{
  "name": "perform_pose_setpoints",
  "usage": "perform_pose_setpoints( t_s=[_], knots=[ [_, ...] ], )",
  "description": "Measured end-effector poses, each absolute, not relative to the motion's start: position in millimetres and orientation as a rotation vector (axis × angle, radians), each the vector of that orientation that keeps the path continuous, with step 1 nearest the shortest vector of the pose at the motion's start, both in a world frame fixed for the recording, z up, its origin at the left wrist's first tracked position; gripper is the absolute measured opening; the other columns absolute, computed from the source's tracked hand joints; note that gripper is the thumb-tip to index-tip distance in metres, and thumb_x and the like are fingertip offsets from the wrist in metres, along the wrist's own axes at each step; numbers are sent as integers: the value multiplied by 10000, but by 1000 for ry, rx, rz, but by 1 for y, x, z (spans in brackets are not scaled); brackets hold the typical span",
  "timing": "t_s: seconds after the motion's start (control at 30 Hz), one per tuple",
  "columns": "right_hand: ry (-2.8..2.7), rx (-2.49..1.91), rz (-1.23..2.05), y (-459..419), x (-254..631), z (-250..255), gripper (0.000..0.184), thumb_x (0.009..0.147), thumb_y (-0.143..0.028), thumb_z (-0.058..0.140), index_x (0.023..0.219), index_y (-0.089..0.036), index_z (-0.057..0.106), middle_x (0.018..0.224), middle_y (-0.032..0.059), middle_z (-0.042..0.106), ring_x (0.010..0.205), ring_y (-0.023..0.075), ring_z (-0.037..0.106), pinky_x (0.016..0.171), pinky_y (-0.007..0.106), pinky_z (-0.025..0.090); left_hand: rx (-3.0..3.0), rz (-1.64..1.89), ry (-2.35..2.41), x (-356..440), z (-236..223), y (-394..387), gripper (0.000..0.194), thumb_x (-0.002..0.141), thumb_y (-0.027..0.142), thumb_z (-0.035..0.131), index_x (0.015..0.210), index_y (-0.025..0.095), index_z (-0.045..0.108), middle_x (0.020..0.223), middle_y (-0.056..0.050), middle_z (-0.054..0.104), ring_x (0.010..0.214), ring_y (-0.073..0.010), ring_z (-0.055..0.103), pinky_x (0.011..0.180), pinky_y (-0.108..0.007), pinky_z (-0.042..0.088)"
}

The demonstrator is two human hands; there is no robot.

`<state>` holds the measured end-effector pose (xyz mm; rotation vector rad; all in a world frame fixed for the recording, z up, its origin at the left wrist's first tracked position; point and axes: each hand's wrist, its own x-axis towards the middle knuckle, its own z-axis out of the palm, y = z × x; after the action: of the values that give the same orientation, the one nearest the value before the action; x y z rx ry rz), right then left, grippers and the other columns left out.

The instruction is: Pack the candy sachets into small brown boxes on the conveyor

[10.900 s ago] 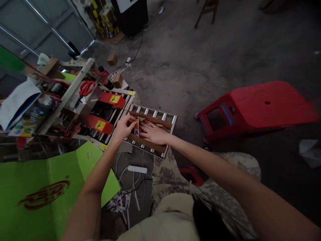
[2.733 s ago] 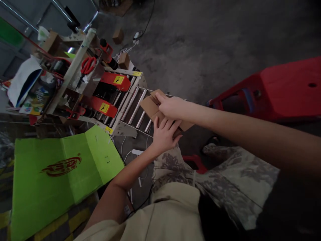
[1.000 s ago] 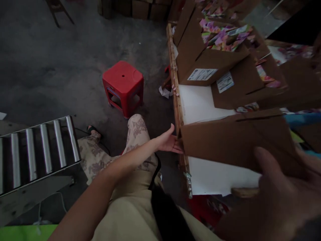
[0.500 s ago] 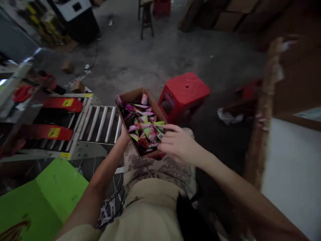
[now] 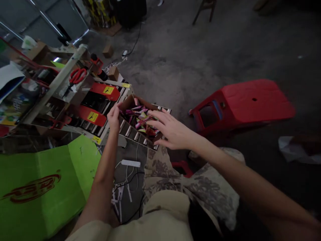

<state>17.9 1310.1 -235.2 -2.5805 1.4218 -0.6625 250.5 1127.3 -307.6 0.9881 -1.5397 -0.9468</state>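
Observation:
An open cardboard box (image 5: 130, 101) full of small colourful wrapped packets (image 5: 140, 117) is at the end of a roller conveyor (image 5: 129, 130). My left hand (image 5: 114, 117) grips the box by its left side, at the upper edge. Over the right part of the box is my right hand (image 5: 173, 130), its fingers spread and stretched across the packets. I cannot tell whether those fingertips touch the packets. Part of the box's near right side is hidden behind this hand.
Left of the box stands a taping machine with red plates (image 5: 92, 117) and red-handled scissors (image 5: 78, 76) on it. A green carton (image 5: 55, 174) is at lower left, near a white power strip (image 5: 130, 163). A red plastic stool (image 5: 255, 103) stands to the right.
The box has moved left, away from the red stool and onto the rollers. My left hand now shows at its upper left edge, and my right fingers reach further over the packets. The view has turned left.

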Motion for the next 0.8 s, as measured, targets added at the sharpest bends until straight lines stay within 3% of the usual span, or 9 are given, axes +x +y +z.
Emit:
perform_pose_setpoints(
  t_s=[0.07, 0.1, 0.23, 0.33, 0.43, 0.5, 0.57, 0.7, 0.8],
  knots=[
    [1517, -2488, -706, 1301, 38, -240, 734, 922, -457, 602, 1519, -120, 338, 1636, 226, 143, 1524, 352, 173, 1214, 557, 277, 955, -905, -1589, 255, -302, 1126, 481, 847, 578, 630, 1082, 175, 747, 1066, -82, 735, 997, -213, 677, 916, -332, 538],
    [1576, -2442, -673, 1292, 48, -247, 709, 954, -450, 552, 1539, -129, 314, 1644, 217, 116, 1527, 349, 168, 1215, 539, 283, 946, -899, -1615, 257, -300, 1128, 455, 842, 560, 652, 1068, 180, 754, 1041, -77, 740, 953, -204, 681, 890, -325, 542],
    [1740, -2312, -469, 1250, 82, -289, 602, 974, -404, 518, 1510, -153, 405, 1645, 165, 171, 1527, 343, 175, 1246, 545, 200, 923, -908, -1836, 266, -290, 1137, 353, 851, 509, 668, 1020, 215, 769, 985, -59, 749, 912, -203, 691, 855, -336, 548],
    [1759, -2300, -459, 1238, 91, -308, 605, 963, -398, 532, 1491, -118, 436, 1636, 177, 195, 1535, 341, 135, 1261, 554, 137, 900, -922, -2113, 268, -278, 1138, 283, 896, 456, 617, 969, 237, 781, 973, -53, 761, 926, -213, 694, 875, -358, 535],
    [1727, -2261, -528, 1243, 88, -310, 631, 953, -365, 540, 1498, -72, 417, 1613, 211, 242, 1533, 347, 135, 1259, 563, 138, 909, -848, -2302, 258, -267, 1135, 305, 908, 445, 580, 841, 228, 783, 855, -49, 761, 816, -203, 690, 786, -334, 517],
    [1645, -2209, -647, 1245, 80, -309, 596, 958, -321, 506, 1503, -98, 416, 1611, 183, 272, 1535, 323, 148, 1251, 573, 172, 965, -758, -2360, 245, -265, 1133, 350, 923, 434, 544, 759, 215, 762, 769, -42, 742, 743, -189, 672, 728, -313, 490],
    [1533, -2118, -821, 1246, 73, -311, 505, 975, -285, 435, 1455, -140, 494, 1576, 141, 368, 1521, 286, 225, 1238, 565, 234, 1055, -643, -2396, 231, -268, 1131, 378, 941, 409, 512, 706, 202, 725, 714, -39, 716, 696, -179, 647, 702, -304, 464],
    [1474, -1868, -1184, 1248, 65, -306, 399, 1004, -268, 341, 1162, -184, 697, 1299, 95, 659, 1320, 226, 543, 1160, 473, 412, 1323, -305, -2486, 205, -283, 1132, 335, 953, 310, 490, 676, 186, 633, 709, -81, 673, 730, -214, 623, 766, -342, 440],
    [1469, -1881, -1368, 1258, 58, -285, 378, 1012, -270, 335, 1081, -194, 699, 1193, 83, 702, 1234, 203, 601, 1108, 410, 467, 1488, -75, -2464, 194, -294, 1137, 261, 957, 289, 488, 756, 179, 613, 806, -131, 674, 853, -277, 627, 872, -416, 417]
  ],
)
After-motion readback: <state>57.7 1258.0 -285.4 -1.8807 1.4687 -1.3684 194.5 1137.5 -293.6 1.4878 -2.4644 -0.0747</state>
